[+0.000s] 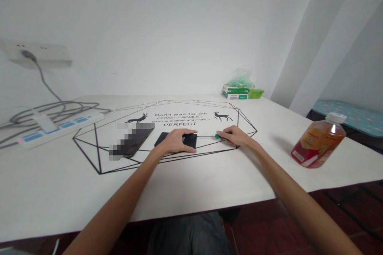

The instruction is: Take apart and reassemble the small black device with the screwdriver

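Note:
My left hand [175, 141] grips a flat black rectangular box [190, 141] from above, its thumb and fingers at the near and far edges. The box rests on the white table mat. My right hand [236, 136] is closed around the green handle of a screwdriver [217, 136]. Its thin metal shaft lies level and points left, with the tip at the right side of the black box. Whether the tip sits in the box or only touches it, I cannot tell.
A phone [140, 138], partly pixelated, lies left of the box. A power strip [62, 129] with coiled grey cable [60, 107] stands at far left. An orange drink bottle [320, 141] is at right. Small green-and-white boxes [236, 91] sit at the back, under a plastic bag [241, 79].

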{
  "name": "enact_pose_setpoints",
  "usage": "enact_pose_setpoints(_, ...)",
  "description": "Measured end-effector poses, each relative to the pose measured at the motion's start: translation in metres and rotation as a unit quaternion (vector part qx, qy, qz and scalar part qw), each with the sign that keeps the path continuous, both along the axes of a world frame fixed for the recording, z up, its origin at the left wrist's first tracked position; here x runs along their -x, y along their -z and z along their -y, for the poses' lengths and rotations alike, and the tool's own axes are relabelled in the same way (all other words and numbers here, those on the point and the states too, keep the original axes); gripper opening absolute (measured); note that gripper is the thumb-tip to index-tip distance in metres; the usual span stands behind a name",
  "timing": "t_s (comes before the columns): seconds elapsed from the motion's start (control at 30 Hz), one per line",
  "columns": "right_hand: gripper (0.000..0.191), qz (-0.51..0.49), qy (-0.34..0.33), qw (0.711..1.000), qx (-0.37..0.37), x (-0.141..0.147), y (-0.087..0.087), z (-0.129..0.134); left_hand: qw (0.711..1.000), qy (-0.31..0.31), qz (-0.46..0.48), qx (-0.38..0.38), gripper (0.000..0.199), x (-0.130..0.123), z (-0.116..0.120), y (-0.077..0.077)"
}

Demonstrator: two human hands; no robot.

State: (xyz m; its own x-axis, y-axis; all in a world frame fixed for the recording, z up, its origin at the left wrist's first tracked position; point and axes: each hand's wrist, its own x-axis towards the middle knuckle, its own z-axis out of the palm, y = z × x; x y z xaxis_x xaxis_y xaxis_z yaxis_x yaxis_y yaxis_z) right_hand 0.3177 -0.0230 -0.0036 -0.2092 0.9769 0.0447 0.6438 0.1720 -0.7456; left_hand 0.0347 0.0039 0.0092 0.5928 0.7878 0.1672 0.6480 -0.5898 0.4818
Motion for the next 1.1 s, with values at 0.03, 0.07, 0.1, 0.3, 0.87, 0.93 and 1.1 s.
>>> enact_pose_setpoints(0.03,0.057,0.0,-0.003,1.0,0.009,0.0,0.0,0.0,1.0,0.001,-0.001,-0.002,0.079,0.0,-0.001,0.001)
enact_pose_setpoints(0.07,0.059,-0.003,-0.005,1.0,0.02,0.0,0.0,0.0,1.0,0.001,-0.001,-0.004,0.079,0.0,-0.002,0.002)
enact_pose_setpoints(0.1,0.059,-0.008,-0.007,1.0,0.03,0.0,0.0,0.0,1.0,0.001,-0.001,-0.005,0.079,0.0,-0.002,0.003)
enact_pose_setpoints(0.3,0.054,0.022,-0.019,0.999,-0.019,0.0,0.002,-0.002,1.0,0.011,-0.011,-0.012,0.075,0.0,-0.004,0.005)
enact_pose_setpoints(0.87,0.046,0.056,0.019,0.99,-0.127,0.005,0.014,-0.009,0.999,0.017,-0.027,-0.022,0.076,0.0,-0.003,0.003)
enact_pose_setpoints(0.93,0.045,0.049,0.017,0.992,-0.119,0.005,0.013,-0.008,0.999,0.019,-0.026,-0.023,0.076,0.0,-0.003,0.003)
enact_pose_setpoints(1.1,0.046,0.064,-0.006,0.99,-0.125,0.003,0.011,-0.01,0.999,0.025,-0.021,-0.03,0.074,0.0,-0.002,0.003)
